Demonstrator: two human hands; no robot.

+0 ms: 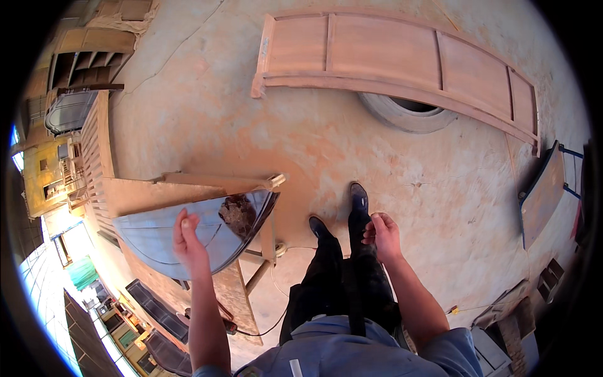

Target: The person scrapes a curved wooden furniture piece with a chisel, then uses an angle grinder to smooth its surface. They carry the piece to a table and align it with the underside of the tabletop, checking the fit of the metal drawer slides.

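My left hand (190, 242) is raised over a glossy, curved-edged wooden panel (169, 232), its fingers extended and slightly bent, with nothing visible in them. Pale bluish reflections cover most of that panel. Near its right end is a dark brown mottled patch (237, 215); whether it is a thing lying there or part of the surface, I cannot tell. Beneath the panel stands a wooden work table (242, 292). My right hand (383, 235) hangs in front of my right leg, apart from the panel. Its fingers are curled in, and whatever they may hold is hidden.
A long pinkish-brown panel (383, 53) rests over a tyre (408, 122) on the floor ahead. Another panel (543, 198) leans at the right. Slatted wooden furniture (94, 147) and a shelved cabinet (94, 63) stand left. A cable (267, 330) runs beside the table.
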